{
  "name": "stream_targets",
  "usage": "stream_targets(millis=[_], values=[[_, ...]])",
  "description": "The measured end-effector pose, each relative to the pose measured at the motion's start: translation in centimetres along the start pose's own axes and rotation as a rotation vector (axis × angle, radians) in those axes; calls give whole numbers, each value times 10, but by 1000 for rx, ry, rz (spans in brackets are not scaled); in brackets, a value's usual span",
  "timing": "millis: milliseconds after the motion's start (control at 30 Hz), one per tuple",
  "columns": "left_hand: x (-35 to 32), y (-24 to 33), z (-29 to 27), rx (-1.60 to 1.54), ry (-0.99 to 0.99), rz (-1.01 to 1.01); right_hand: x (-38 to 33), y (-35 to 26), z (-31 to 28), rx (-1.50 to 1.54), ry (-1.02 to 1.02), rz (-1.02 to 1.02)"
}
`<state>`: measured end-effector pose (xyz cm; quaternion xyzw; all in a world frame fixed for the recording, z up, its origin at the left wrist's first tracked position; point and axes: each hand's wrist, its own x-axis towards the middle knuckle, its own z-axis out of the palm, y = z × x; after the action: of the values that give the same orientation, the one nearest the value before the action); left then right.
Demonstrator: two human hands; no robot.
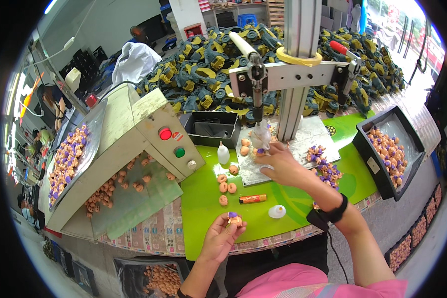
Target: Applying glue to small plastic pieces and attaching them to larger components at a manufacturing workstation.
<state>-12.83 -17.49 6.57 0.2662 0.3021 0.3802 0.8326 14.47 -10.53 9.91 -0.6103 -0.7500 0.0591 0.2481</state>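
My left hand (218, 238) is closed on a small peach-coloured toy figure part (235, 220) with a purple piece on top, held above the mat's front edge. My right hand (288, 168) reaches over the metal base plate (253, 175) of a clamp fixture, fingers stretched and apart. Its fingertips are beside a small peach-and-purple part (258, 152) under the left toggle clamp (256, 74); whether they touch it I cannot make out. Round peach heads (223, 187) lie on the green mat between my hands, near an orange tube (253, 198) and a white squeeze bottle (277, 211).
At left stands a cream machine (139, 129) with red and green buttons. Another white bottle (223, 154) and a black box (211, 129) are behind the mat. Peach-and-purple parts (328, 174) lie right of the fixture, near a black tray (388, 149). Dark green-yellow toy parts (193, 74) are heaped behind.
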Motion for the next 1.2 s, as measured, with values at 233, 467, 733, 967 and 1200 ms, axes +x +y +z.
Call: stream_targets(millis=[233,467,733,967,1200], values=[[16,10,12,25,4,-17,-13,17,2,163,245,-248],[32,26,3,201,32,117,-148,150,-135,-526,846,491],[133,24,51,482,14,72,-218,202,-168,-690,675,815],[200,5,46,873,82,521,-102,34,-168,-9,640,245],[215,-11,33,1100,131,959,-19,-51,-163,163,537,-282]])
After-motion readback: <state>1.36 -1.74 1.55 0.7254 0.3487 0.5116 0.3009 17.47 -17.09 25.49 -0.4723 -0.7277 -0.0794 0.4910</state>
